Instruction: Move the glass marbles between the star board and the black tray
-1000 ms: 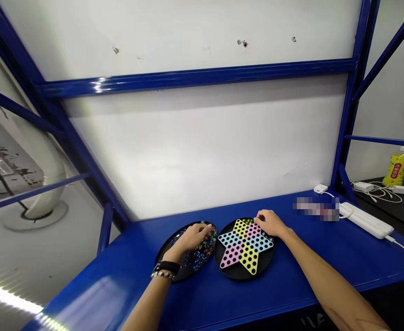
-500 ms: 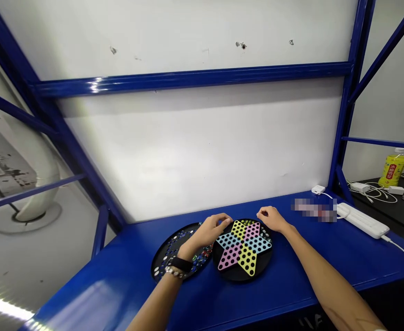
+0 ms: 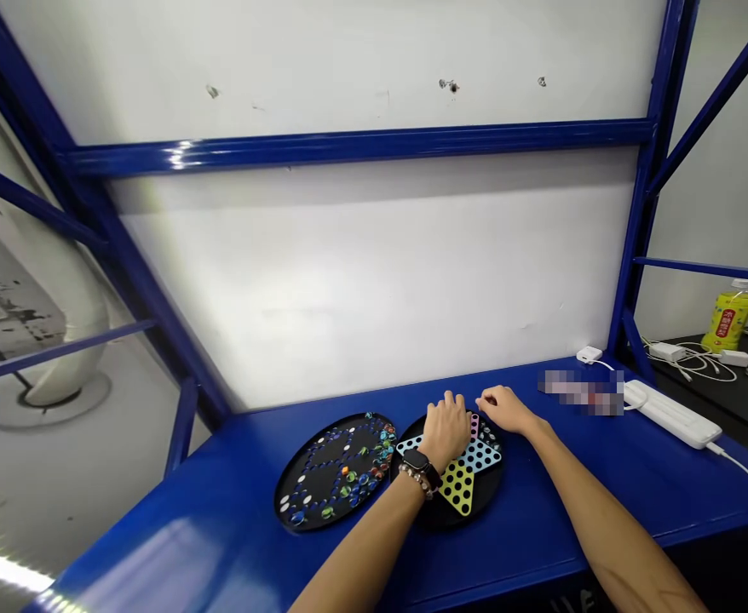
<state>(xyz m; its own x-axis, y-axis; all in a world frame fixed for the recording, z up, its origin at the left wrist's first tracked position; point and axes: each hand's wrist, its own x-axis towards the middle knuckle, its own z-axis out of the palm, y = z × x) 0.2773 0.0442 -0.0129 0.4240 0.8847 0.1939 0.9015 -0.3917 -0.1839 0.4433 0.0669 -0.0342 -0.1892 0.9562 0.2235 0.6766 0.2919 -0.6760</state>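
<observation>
Left hand (image 3: 444,430) has moved from the marble tray (image 3: 332,444) onto the star board (image 3: 439,519), fingers curled out of sight (gripping something? cannot tell). Right hand (image 3: 505,409) rests bent-fingered at the board's far edge, perhaps steadying it, nothing visibly held.

Glossy blue-painted metal on the bench (image 3: 221,511), smooth and light-catching. Shiny smooth glass in the marbles (image 3: 348,489). Black plastic, faintly glossy, on the tray (image 3: 332,443); the same under the star board (image 3: 457,489), its coloured faces flat and matt. Matt white paint, pitted in spots, on the wall (image 3: 361,272). Smooth white plastic on the strip (image 3: 671,413); glossy clear plastic on the bottle (image 3: 728,322).
</observation>
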